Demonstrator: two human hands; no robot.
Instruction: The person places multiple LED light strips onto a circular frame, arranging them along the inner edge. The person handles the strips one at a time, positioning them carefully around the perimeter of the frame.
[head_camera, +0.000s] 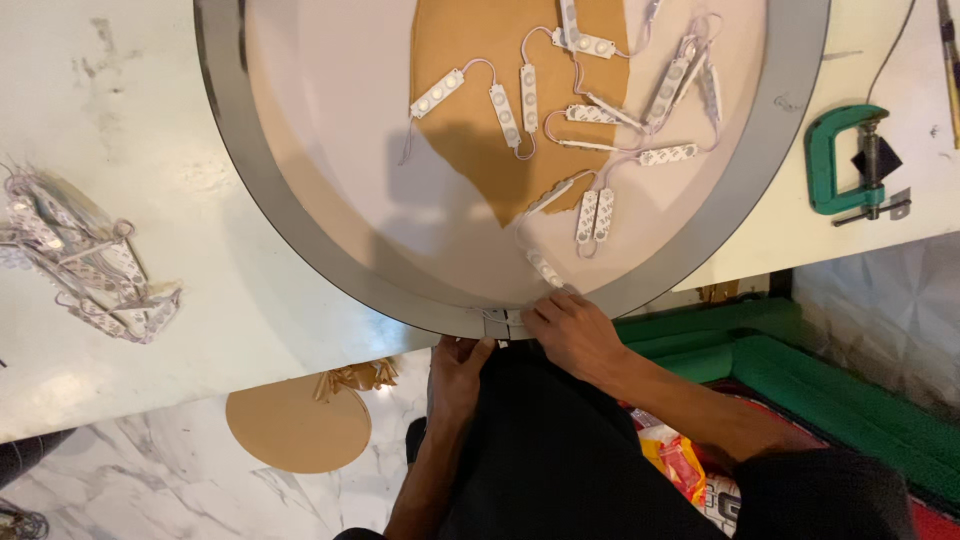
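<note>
Right hand laid flat over the near rim of the round grey-edged tray, fingers together beside a white light module. Left hand beneath the rim, fingertips pinching its seam clip. More wired modules scattered inside. Green clamp lying well apart on the table.

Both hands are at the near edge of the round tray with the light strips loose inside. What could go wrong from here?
1. The round tray overhangs the table edge where the left hand and right hand work at its rim; pushing down there might tip it.
2. The wired light modules lie loose and tangled inside; a jolt could slide them or snag their wires.
3. The right hand's fingers sit beside the nearest module, so its wire might get pinched.
</note>
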